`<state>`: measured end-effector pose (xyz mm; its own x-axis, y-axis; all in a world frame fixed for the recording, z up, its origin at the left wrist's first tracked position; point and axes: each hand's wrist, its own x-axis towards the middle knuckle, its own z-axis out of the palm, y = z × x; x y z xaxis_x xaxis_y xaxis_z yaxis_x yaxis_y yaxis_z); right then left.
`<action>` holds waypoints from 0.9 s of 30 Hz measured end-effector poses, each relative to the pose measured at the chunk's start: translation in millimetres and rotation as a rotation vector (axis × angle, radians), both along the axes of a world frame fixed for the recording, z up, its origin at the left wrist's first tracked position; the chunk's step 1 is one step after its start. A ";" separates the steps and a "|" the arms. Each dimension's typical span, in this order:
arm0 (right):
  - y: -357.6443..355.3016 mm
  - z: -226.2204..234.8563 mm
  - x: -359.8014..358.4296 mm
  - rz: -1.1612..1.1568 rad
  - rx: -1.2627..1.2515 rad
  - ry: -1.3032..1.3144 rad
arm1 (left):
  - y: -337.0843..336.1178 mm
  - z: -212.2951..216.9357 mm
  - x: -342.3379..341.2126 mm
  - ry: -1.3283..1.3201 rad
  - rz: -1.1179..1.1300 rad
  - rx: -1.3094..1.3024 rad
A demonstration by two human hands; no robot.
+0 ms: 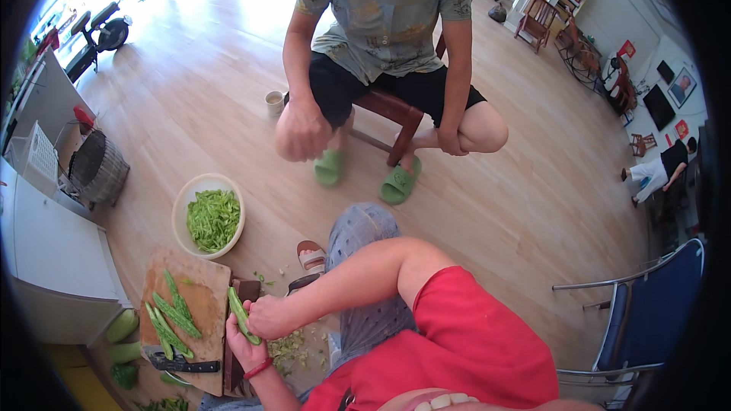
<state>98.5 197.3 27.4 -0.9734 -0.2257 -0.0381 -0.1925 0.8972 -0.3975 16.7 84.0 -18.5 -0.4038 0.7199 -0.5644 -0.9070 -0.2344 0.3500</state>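
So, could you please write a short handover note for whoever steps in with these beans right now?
Left hand holds a green bean pod from below; right hand pinches it from above.
Several whole pods lie on the wooden cutting board, with a black-handled knife at its near edge.
Done: the white bowl already holds sliced green pieces.
Left: the pod in hand and those on the board.

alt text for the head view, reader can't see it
Seen from above, a person's left hand and right hand hold a green pod beside a wooden board with more pods and a knife. A bowl of cut greens stands on the floor; another person sits opposite on a stool.
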 end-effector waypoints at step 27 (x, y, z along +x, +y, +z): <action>-22.8 16.9 -16.0 0.059 -0.059 0.037 | -43.3 10.6 -11.4 -0.012 0.164 0.114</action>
<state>82.5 174.5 44.3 -0.9589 -0.2835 0.0124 -0.2597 0.8590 -0.4412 5.4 40.7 -7.8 -0.5145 0.7046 -0.4888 -0.8575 -0.4163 0.3024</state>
